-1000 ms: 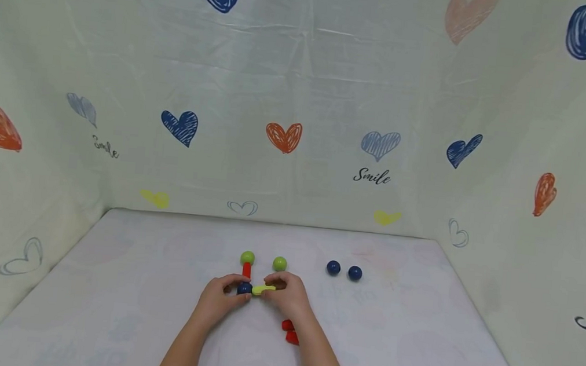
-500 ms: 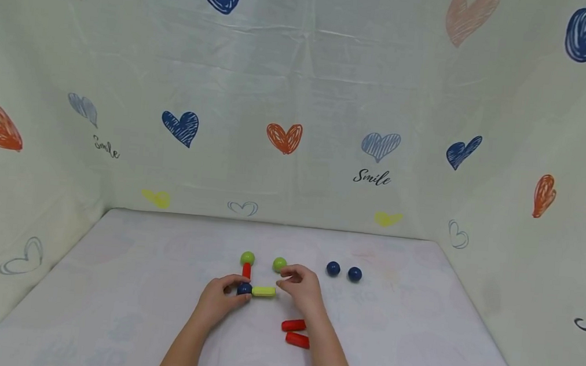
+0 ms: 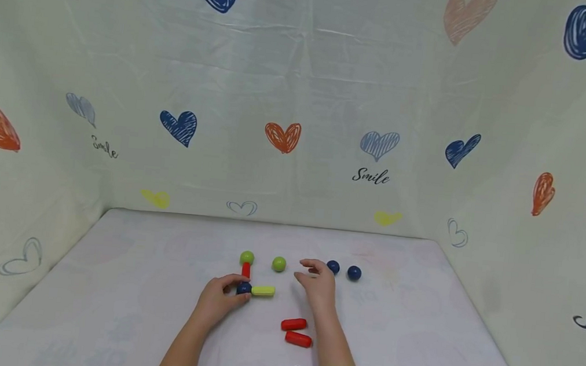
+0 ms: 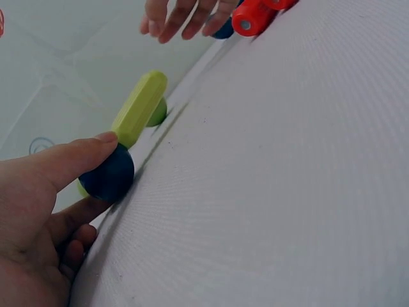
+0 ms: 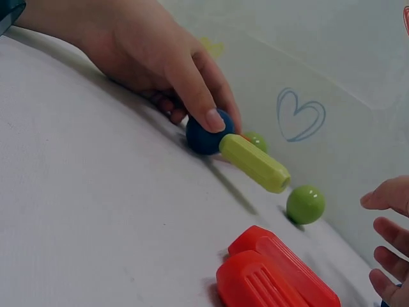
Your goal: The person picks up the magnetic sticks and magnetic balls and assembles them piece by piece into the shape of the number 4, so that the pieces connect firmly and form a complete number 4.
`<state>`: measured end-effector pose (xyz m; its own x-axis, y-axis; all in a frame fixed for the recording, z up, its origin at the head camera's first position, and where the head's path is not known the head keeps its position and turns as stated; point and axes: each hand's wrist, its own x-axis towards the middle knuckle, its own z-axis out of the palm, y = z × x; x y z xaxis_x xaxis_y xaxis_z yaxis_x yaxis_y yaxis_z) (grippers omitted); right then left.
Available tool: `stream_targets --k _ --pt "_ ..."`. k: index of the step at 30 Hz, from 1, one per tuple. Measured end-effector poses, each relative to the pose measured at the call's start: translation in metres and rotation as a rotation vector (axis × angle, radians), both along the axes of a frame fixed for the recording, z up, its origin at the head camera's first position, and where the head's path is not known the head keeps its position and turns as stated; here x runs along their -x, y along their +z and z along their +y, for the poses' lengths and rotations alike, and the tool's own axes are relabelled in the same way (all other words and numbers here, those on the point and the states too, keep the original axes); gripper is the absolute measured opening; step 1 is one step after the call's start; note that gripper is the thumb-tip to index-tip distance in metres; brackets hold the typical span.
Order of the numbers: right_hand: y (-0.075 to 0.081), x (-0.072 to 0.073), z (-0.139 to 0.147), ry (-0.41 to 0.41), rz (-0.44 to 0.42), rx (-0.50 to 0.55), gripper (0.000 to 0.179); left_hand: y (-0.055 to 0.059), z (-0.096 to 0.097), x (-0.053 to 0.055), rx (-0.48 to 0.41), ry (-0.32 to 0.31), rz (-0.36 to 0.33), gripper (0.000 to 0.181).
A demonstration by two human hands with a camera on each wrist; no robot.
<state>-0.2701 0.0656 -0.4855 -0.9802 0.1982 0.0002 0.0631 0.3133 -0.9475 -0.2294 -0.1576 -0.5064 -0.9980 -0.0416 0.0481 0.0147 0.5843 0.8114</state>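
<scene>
My left hand [image 3: 220,301] pinches a dark blue ball [image 5: 206,134] between thumb and fingers, low at the table. A yellow-green rod [image 3: 263,291] sticks out from that ball to the right. Behind it a red rod [image 3: 246,269] runs from the ball to a green ball [image 3: 247,257]. In the head view my right hand [image 3: 319,284] hovers near two loose blue balls, its fingers spread and holding nothing. The nearer blue ball [image 3: 333,267] lies just beyond its knuckles, the other blue ball [image 3: 354,273] farther right.
A loose green ball [image 3: 279,264] lies between my hands, toward the back. Two red rods [image 3: 298,339] lie side by side left of my right forearm. The white-covered table [image 3: 405,332] ends at a hanging cloth [image 3: 318,191] printed with hearts.
My right hand has let go of the yellow-green rod and moved right and away toward the blue balls. The two red rods have come into full view. The left hand has stayed in place.
</scene>
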Motion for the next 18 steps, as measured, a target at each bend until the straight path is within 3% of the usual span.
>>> stream_targets --k 5,18 --pt "-0.001 0.002 0.008 -0.082 0.021 -0.026 0.027 0.000 0.000 0.001 0.007 0.002 0.004 0.033" --pt "-0.006 0.006 0.025 -0.181 0.147 -0.100 0.030 -0.002 0.000 0.002 0.002 0.015 -0.001 0.034"
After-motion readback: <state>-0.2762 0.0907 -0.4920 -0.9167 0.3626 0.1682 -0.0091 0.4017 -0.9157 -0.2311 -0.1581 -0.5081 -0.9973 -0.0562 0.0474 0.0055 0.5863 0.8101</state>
